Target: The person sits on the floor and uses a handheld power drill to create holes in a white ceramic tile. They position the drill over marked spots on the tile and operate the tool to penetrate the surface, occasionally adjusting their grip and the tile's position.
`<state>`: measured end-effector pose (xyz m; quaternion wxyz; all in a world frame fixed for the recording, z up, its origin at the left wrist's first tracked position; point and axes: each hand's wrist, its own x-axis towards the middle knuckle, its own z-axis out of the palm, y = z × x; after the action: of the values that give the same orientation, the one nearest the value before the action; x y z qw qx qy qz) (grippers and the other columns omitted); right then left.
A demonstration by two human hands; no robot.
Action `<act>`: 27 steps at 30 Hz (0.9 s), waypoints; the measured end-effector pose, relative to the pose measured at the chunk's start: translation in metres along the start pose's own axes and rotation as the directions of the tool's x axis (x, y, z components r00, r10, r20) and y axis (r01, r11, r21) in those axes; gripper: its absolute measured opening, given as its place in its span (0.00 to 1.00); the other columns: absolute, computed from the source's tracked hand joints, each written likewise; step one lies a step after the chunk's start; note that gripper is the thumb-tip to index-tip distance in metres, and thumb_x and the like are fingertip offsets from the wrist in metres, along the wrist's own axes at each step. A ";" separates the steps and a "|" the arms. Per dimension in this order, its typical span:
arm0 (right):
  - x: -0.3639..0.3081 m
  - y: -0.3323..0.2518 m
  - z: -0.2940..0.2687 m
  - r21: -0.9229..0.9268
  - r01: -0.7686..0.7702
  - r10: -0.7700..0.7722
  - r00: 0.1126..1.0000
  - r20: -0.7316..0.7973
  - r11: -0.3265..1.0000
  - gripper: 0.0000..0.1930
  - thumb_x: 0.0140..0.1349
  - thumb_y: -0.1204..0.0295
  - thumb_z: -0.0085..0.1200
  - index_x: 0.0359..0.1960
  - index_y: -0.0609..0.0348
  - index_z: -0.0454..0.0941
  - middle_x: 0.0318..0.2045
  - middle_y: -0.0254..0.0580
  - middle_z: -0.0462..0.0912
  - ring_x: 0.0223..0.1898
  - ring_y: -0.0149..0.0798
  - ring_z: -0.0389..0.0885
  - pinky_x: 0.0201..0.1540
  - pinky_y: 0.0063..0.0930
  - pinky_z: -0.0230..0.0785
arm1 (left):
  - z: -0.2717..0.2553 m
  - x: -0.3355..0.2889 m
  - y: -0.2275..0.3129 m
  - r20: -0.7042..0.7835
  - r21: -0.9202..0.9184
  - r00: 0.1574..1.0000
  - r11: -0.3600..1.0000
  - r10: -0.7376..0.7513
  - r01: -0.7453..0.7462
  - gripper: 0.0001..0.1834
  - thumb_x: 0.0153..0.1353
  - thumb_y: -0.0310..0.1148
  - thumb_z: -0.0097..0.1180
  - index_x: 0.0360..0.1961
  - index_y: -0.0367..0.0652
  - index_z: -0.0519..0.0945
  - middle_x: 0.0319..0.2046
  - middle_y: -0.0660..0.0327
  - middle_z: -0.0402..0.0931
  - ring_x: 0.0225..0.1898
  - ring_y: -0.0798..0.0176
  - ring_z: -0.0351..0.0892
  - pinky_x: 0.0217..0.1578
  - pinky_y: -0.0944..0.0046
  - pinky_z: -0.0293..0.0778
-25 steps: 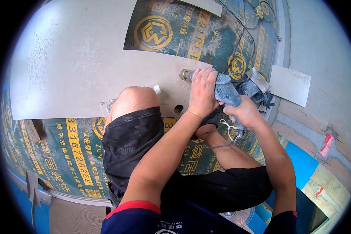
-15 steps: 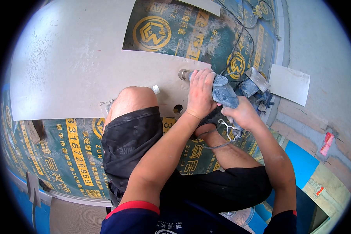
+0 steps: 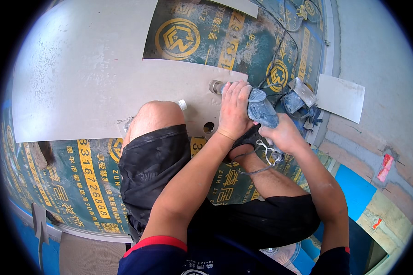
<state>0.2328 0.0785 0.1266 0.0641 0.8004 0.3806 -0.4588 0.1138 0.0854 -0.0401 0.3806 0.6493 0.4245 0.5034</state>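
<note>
A dusty blue corded drill [image 3: 261, 110] lies between my hands, a round metal hole saw [image 3: 214, 87] at its front end. That hole saw meets the big pale grey tile [image 3: 101, 87] near its right edge. My left hand [image 3: 235, 107] is wrapped over the front of the drill body, just behind the hole saw. Around the rear handle, my right hand [image 3: 283, 134] is closed; a cord and a white tie hang below it. A round hole [image 3: 209, 128] is cut through the tile close by. Beside my bent knee is a clear bottle with a white cap [image 3: 182, 105], partly hidden.
Green printed protective sheeting [image 3: 87, 183] covers the floor under the tile. Right of the drill sit a dusty blue power tool [image 3: 298, 101] with a metal plate and a loose pale tile piece [image 3: 341, 98]. Black cables [image 3: 284, 34] trail behind. My legs flank the work.
The rear of the drill and my right hand have shifted very slightly left. The hole saw stays at the same spot on the tile.
</note>
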 end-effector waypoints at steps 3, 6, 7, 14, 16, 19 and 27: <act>-0.001 -0.002 0.001 -0.019 -0.009 0.009 1.000 -0.006 1.000 0.22 0.51 0.62 0.63 0.41 0.70 0.85 0.30 0.61 0.87 0.36 0.57 0.89 0.43 0.43 0.78 | 0.000 -0.001 -0.001 -0.009 0.002 1.000 1.000 0.003 -0.003 0.49 0.45 0.45 0.77 0.67 0.38 0.67 0.64 0.44 0.72 0.69 0.37 0.69 0.74 0.33 0.57; -0.001 -0.002 0.001 -0.023 -0.010 0.009 1.000 -0.007 1.000 0.22 0.51 0.62 0.62 0.41 0.70 0.85 0.31 0.63 0.87 0.37 0.59 0.89 0.44 0.43 0.78 | 0.000 -0.002 -0.001 -0.007 -0.003 1.000 1.000 -0.002 0.002 0.49 0.45 0.44 0.77 0.66 0.38 0.67 0.64 0.44 0.72 0.68 0.37 0.69 0.74 0.33 0.57; -0.001 -0.002 0.002 -0.023 -0.009 0.009 1.000 -0.007 1.000 0.22 0.51 0.62 0.62 0.41 0.70 0.85 0.31 0.63 0.87 0.38 0.59 0.89 0.44 0.44 0.78 | 0.000 -0.002 -0.001 -0.005 -0.005 1.000 1.000 -0.005 0.005 0.49 0.45 0.44 0.77 0.66 0.38 0.68 0.64 0.44 0.72 0.68 0.37 0.70 0.74 0.33 0.57; 0.000 -0.002 0.003 -0.047 -0.005 0.004 1.000 -0.006 0.999 0.22 0.51 0.62 0.62 0.40 0.71 0.84 0.31 0.64 0.87 0.39 0.62 0.89 0.44 0.45 0.78 | -0.001 -0.003 -0.002 -0.020 -0.006 1.000 1.000 0.006 -0.006 0.51 0.42 0.43 0.78 0.67 0.39 0.67 0.64 0.43 0.71 0.68 0.36 0.69 0.74 0.32 0.57; -0.002 -0.006 0.003 -0.055 0.011 -0.012 1.000 -0.008 0.998 0.21 0.52 0.62 0.62 0.40 0.71 0.84 0.31 0.64 0.87 0.39 0.62 0.89 0.44 0.45 0.78 | -0.001 -0.003 -0.003 -0.028 -0.005 1.000 1.000 0.011 -0.011 0.52 0.41 0.43 0.79 0.67 0.39 0.67 0.65 0.43 0.71 0.68 0.35 0.69 0.74 0.31 0.57; 0.000 -0.002 0.006 -0.043 0.045 -0.046 0.998 -0.032 0.998 0.17 0.53 0.66 0.64 0.40 0.67 0.85 0.23 0.40 0.83 0.25 0.32 0.79 0.34 0.33 0.74 | -0.001 -0.003 -0.002 -0.034 -0.008 0.999 1.000 0.010 -0.010 0.54 0.39 0.42 0.80 0.67 0.39 0.66 0.65 0.43 0.71 0.68 0.35 0.69 0.74 0.31 0.57; -0.007 -0.019 0.003 -0.115 0.004 -0.007 1.000 -0.027 0.993 0.20 0.52 0.63 0.62 0.40 0.70 0.84 0.34 0.66 0.87 0.42 0.65 0.88 0.46 0.47 0.78 | -0.002 -0.004 -0.003 -0.049 -0.029 0.999 1.000 0.001 -0.002 0.56 0.35 0.38 0.81 0.67 0.39 0.65 0.65 0.44 0.70 0.68 0.35 0.69 0.74 0.31 0.57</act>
<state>0.2154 0.0866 0.1354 0.1036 0.8005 0.4097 -0.4251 0.1110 0.0825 -0.0438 0.3792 0.6315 0.4257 0.5255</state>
